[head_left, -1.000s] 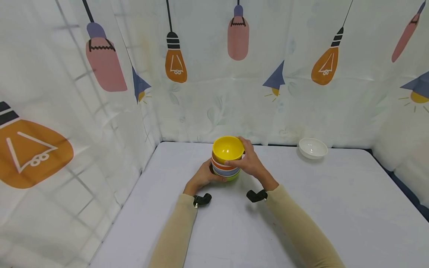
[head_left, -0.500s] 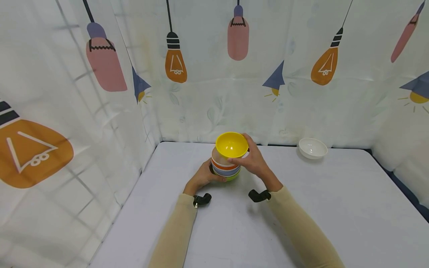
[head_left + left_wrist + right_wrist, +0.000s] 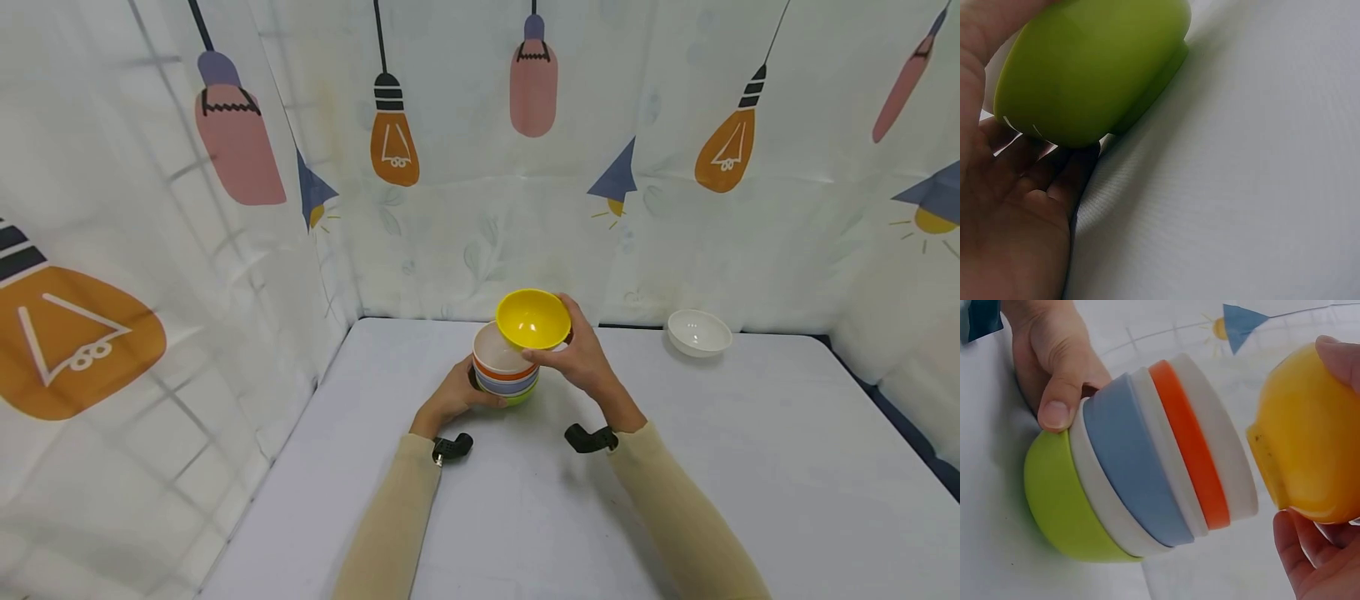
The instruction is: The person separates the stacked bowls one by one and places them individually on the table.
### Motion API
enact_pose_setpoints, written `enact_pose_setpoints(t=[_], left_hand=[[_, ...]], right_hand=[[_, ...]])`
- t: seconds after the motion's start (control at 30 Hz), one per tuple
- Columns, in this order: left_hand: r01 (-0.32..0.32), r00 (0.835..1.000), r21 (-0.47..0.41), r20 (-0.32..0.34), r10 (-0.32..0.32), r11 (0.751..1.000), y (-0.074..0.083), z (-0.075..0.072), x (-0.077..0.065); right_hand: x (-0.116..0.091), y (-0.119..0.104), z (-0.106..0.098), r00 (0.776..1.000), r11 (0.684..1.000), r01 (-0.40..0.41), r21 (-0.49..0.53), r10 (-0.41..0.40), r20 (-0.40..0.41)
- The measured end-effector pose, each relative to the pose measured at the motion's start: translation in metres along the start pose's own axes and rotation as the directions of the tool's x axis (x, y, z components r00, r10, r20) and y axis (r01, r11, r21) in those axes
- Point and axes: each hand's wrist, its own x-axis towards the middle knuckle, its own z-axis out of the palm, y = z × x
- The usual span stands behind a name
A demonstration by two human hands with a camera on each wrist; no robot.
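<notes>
A yellow bowl [image 3: 533,319] is tilted in my right hand [image 3: 585,354], thumb on the near side and fingers behind. It hangs just above and right of a stack of bowls, apart from it in the right wrist view. My left hand [image 3: 455,393] grips the stack low down, its thumb near the rim of the green bowl [image 3: 1066,500]. In the right wrist view white, blue [image 3: 1132,462], orange [image 3: 1191,444] and white bowls are nested in the green one, with a white bowl [image 3: 498,346] on top. The left wrist view shows fingers [image 3: 1072,178] under the green side.
A separate white bowl [image 3: 699,333] stands upright near the back right of the white table [image 3: 675,450]. A patterned cloth [image 3: 465,225] hangs behind the table and along its left side. Each wrist wears a black strap device [image 3: 592,439].
My right hand has lifted the yellow bowl off the stack and carried it up and to the right, uncovering the white bowl beneath. My left hand stays on the stack.
</notes>
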Motion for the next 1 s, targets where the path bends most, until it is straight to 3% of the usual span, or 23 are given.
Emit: enact_pose_setpoints(t=[0.77,1.0], left_hand=[[0.000,1.000,-0.016,0.003,0.000,1.000,0.000,0.001,0.000],[-0.005,1.000,-0.030,0.001,0.006,1.000,-0.001,0.001,0.002]], right_hand=[[-0.007,0.018,-0.031,0.992,0.999,-0.035,-0.024,0.032,-0.123],[-0.005,0.023,-0.043,0.983,0.996,-0.085,-0.021,0.080,-0.166]])
